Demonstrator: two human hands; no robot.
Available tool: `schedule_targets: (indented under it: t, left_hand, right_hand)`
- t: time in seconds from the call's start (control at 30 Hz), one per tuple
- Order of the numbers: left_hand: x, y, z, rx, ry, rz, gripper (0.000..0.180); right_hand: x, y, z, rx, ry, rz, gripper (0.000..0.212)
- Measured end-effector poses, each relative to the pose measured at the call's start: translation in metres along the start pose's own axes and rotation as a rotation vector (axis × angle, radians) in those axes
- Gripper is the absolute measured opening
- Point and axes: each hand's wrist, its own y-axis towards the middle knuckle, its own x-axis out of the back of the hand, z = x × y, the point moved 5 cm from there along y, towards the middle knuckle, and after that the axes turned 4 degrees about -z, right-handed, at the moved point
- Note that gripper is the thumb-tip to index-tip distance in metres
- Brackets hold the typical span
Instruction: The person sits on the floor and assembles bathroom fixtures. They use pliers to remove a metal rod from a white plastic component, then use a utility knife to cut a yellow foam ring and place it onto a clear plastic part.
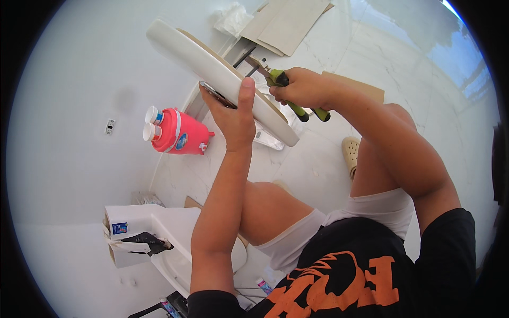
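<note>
My left hand [236, 119] is wrapped around the side of a long white slab-like piece [212, 61] with rounded ends, held up tilted and seen nearly edge-on. A shiny dark metal part [216, 95] lies between that palm and the piece. On its far side, two dark rods [245, 57] stick out. My right hand [302, 90] grips green-and-black pliers [279, 78]. Their jaws are at the end of the lower rod; whether they clamp it I cannot tell.
Against the left wall stands a pink drink cooler [183, 133] with white cups on top. Flattened cardboard [289, 24] and a white plastic bag [231, 20] lie at the back. A white ceramic fixture [177, 254] stands lower left, with tubes [263, 286] nearby. My beige clog [350, 153] rests on the tiles.
</note>
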Motion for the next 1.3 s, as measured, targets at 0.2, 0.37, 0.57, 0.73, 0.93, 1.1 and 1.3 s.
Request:
schedule_targets:
  t: [0.2, 0.37, 0.57, 0.73, 0.93, 1.1, 1.3]
  left_hand:
    - [0.0, -0.002, -0.004, -0.05, -0.004, 0.018, 0.117]
    - [-0.001, -0.003, -0.003, -0.05, -0.012, 0.02, 0.118]
    - [-0.003, -0.003, -0.003, -0.051, -0.013, 0.021, 0.119]
    - [-0.003, -0.004, -0.007, -0.066, -0.002, 0.049, 0.118]
    - [0.001, -0.003, -0.009, -0.067, 0.0, 0.031, 0.116]
    - [0.003, -0.001, -0.007, -0.061, 0.009, 0.031, 0.115]
    - [0.006, 0.002, 0.0, -0.076, -0.004, 0.034, 0.11]
  right_hand:
    - [-0.001, 0.0, 0.004, 0.011, -0.07, -0.012, 0.045]
    - [0.0, -0.004, 0.005, 0.001, -0.219, -0.029, 0.058]
    - [-0.001, 0.0, -0.001, 0.023, -0.232, -0.059, 0.06]
    - [-0.008, 0.003, -0.003, 0.039, -0.145, -0.078, 0.055]
    - [-0.01, -0.001, 0.002, 0.041, -0.148, -0.114, 0.054]
    - [-0.01, -0.002, 0.006, 0.004, -0.183, -0.15, 0.055]
    - [-0.005, -0.006, -0.006, -0.017, -0.198, -0.11, 0.049]
